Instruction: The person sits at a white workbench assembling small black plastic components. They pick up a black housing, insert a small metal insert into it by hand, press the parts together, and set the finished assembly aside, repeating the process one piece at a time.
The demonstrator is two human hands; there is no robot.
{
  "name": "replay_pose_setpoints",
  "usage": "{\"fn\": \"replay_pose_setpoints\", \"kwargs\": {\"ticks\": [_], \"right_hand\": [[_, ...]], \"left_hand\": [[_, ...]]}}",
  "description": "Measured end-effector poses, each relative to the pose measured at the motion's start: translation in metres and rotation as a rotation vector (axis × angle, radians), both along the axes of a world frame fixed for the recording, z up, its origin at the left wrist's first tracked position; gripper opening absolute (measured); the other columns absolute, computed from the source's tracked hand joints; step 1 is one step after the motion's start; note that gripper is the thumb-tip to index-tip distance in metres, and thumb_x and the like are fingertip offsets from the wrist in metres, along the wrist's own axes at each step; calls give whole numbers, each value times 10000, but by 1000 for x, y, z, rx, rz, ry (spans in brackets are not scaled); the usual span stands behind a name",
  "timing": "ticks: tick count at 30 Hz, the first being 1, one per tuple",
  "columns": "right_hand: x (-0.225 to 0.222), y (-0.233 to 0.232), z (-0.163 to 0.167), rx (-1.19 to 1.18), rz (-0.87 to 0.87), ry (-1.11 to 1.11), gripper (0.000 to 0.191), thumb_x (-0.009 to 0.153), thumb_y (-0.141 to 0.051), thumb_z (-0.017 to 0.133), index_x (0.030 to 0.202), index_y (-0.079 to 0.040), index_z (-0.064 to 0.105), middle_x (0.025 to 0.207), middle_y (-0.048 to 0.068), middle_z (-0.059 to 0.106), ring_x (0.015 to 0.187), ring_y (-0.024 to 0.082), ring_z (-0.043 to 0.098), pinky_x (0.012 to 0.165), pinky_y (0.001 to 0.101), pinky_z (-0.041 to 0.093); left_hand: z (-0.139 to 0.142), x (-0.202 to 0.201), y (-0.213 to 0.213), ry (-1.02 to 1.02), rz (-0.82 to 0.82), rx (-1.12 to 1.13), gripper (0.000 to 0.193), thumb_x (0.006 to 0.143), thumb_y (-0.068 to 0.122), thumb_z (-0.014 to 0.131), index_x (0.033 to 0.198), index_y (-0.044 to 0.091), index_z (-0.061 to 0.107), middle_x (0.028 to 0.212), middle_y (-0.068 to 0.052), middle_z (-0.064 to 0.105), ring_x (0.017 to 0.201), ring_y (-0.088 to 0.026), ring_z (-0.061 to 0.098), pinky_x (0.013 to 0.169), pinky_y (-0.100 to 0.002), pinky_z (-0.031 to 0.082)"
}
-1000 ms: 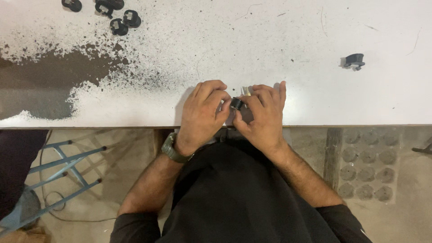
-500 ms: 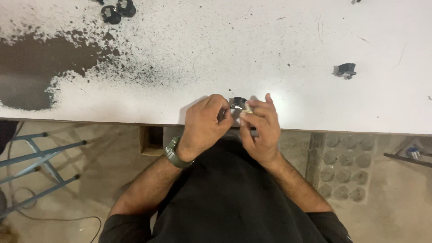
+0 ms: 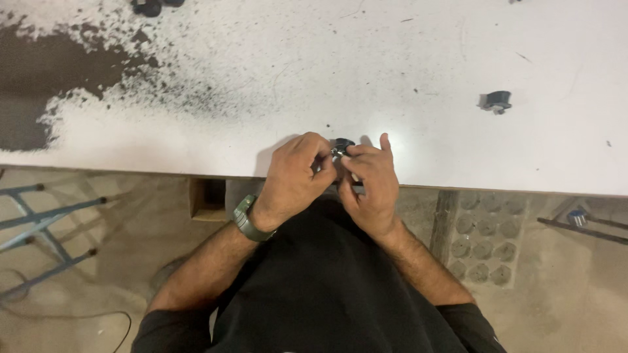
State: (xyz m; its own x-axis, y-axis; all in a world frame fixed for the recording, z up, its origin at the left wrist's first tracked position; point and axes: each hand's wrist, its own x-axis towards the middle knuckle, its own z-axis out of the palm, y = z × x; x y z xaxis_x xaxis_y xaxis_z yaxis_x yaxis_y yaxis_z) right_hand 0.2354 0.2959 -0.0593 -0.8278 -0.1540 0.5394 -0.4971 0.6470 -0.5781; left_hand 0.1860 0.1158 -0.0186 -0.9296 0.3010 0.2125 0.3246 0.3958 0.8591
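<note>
Two hands together at near edge of white table (image 3: 405, 59), left hand (image 3: 294, 176) and right hand (image 3: 373, 183) both pinching small round black part (image 3: 341, 145), similar dark part (image 3: 498, 100) far right, rough black worn patch (image 3: 39, 72) far left

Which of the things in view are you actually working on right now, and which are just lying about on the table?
In hand:
- small dark part, gripped between left hand and right hand at the edge of the white table

Lying about:
- single dark part, apart on the right
- dark parts at the far left edge
</note>
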Motion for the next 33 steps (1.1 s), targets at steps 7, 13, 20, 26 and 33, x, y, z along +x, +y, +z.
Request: {"fn": "replay_pose_setpoints", "kwargs": {"ticks": [7,13,20,26,33], "right_hand": [[-53,114,41,153,-431,36,321,1035,83,737,1310,-29,618,1204,119,694,1112,245,699,1325,624,305],[-39,125,53,83,-196,-71,103,1075,-41,690,1147,-26,618,1237,134,684,1300,322,655,1254,547,412],[-47,-8,61,105,392,-249,153,863,-59,723,993,-48,643,1304,148,670,1380,366,512,1199,604,269],[-32,-20,54,-164,368,-299,140,897,-44,727,964,-66,606,1245,89,678,1347,292,589,1234,527,365],[-17,23,39,-479,26,-322,132,986,-16,656,1095,-60,597,1073,61,637,1132,202,631,1249,478,425]], "left_hand": [[19,-8,17,163,-236,78,104,877,61,683,939,78,600,1132,-65,708,912,-228,669,763,-356,551],[38,-6,-70,-154,-267,-358,115,932,206,695,1010,122,708,1027,-40,734,906,-227,695,807,-379,554],[54,-87,-191,60,273,-616,532,937,340,708,1349,18,609,1270,-216,635,1071,-333,635,908,-486,533],[52,-174,-209,-141,361,-616,526,933,378,757,1322,44,639,1133,-135,658,1041,-294,648,909,-461,519],[37,-127,-168,-61,256,-488,194,972,253,719,1113,124,688,1075,-38,683,922,-177,651,821,-352,558]]}}
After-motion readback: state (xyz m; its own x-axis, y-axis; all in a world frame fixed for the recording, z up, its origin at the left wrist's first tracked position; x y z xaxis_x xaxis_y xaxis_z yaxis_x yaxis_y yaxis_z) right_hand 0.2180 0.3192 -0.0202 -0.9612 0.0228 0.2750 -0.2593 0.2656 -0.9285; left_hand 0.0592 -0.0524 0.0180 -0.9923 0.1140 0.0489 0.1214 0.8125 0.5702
